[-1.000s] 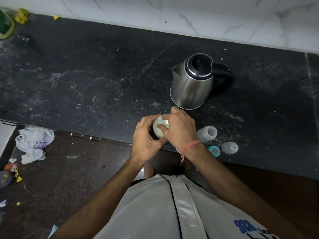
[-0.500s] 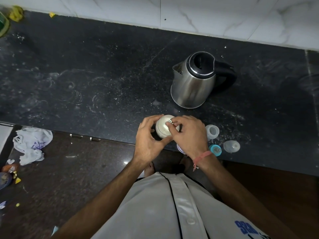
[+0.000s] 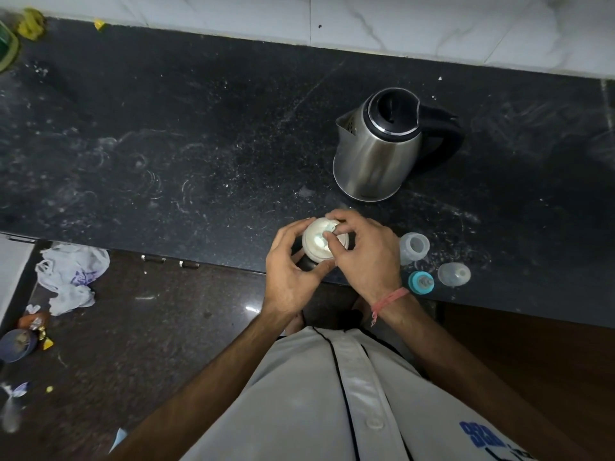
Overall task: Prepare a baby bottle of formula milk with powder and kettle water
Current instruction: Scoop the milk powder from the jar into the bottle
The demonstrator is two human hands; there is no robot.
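Note:
My left hand (image 3: 289, 271) grips a small white round container (image 3: 321, 242) from the left, just above the counter's front edge. My right hand (image 3: 364, 257) comes in from the right, its thumb and fingertips pinching at the container's top rim; a pale bluish piece shows on the top face. What is inside it cannot be told. A clear baby bottle (image 3: 414, 247) stands open on the black counter (image 3: 199, 144) to the right of my hands. Beside it lie a teal ring with a teat (image 3: 421, 282) and a clear cap (image 3: 454, 274). Behind my hands stands a steel kettle (image 3: 376, 154) with a black lid and handle.
White tiles (image 3: 432, 24) back the counter. A green object (image 3: 6, 51) and yellow scraps (image 3: 31, 23) sit at its far left corner. Down on the dark floor at left lie a crumpled white plastic bag (image 3: 70, 274) and small litter (image 3: 20, 341).
My right hand has slid off the container's top toward its right rim, uncovering the white top. The container now stands more upright in my left hand.

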